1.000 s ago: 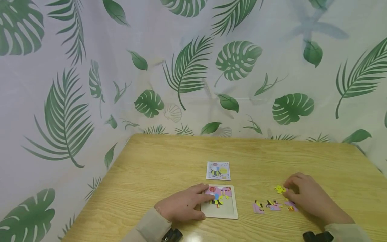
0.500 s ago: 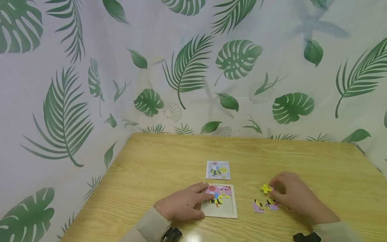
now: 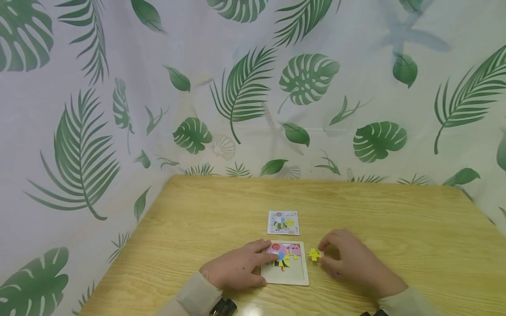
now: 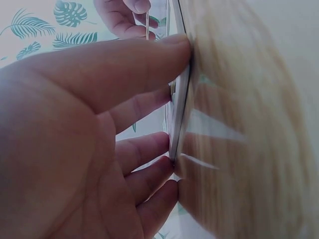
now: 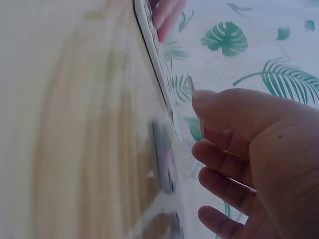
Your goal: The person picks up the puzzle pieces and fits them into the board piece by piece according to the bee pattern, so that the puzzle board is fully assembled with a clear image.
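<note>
Right of centre in the lower half of the head view, just off the right rim of a square, pale wooden puzzle tray (image 3: 282,277): a small, thin, bright yellow, round-knobbed jigsaw piece (image 3: 314,254), pinched between thumb and fingertips of a bare right hand (image 3: 349,263). Held by its right side, jutting leftward from the fingertips and raised clear of the yellowish wood-grain table (image 3: 217,202), to judge by the right wrist view. Likely light and stiff, probably thin wood or card, perhaps a little slick on the printed face and apt to twist in too loose a pinch. Best taken flat face to flat face near an edge, away from the narrow knobs, probably the weakest spots. Left of the tray, a bare left hand (image 3: 243,267), fingers spread, thumb at the lower left corner and forefinger stretched over the partly filled bee picture (image 3: 290,252). Above the tray, a square, white-bordered printed bee card (image 3: 283,223). Low in the right wrist view, blurred dark-edged shapes (image 5: 162,157), possibly further pieces, too smeared to tell.
</note>
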Tool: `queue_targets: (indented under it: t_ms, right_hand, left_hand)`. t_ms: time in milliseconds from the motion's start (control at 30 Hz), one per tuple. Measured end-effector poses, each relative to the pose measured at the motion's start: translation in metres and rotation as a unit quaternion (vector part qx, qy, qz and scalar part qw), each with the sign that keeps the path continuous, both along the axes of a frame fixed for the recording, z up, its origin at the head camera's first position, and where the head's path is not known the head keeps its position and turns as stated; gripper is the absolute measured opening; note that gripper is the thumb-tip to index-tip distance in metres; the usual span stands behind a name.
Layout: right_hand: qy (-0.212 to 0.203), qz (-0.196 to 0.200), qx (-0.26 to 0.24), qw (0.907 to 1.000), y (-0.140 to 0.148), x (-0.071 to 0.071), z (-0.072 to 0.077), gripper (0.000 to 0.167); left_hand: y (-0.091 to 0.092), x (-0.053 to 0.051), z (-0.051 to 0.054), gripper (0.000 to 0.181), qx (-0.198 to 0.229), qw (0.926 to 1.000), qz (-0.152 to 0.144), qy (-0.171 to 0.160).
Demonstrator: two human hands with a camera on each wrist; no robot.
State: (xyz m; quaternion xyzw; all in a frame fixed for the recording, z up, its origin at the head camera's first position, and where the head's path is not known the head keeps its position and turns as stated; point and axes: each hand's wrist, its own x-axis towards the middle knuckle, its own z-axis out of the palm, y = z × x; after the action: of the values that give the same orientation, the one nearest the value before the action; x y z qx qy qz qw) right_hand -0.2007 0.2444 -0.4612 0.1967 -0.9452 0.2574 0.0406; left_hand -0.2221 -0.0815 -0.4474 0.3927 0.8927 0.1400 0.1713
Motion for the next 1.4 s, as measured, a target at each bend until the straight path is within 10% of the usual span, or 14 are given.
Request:
queue_targets:
  t_ms: [1400]
  right_hand:
    - [0.005, -0.008, 0.042, 0.9991, -0.059, 0.000, -0.010, 0.018]
  left_hand:
    - [0.008, 0.003, 0.001, 0.070, -0.015, 0.9990, -0.016, 0.039]
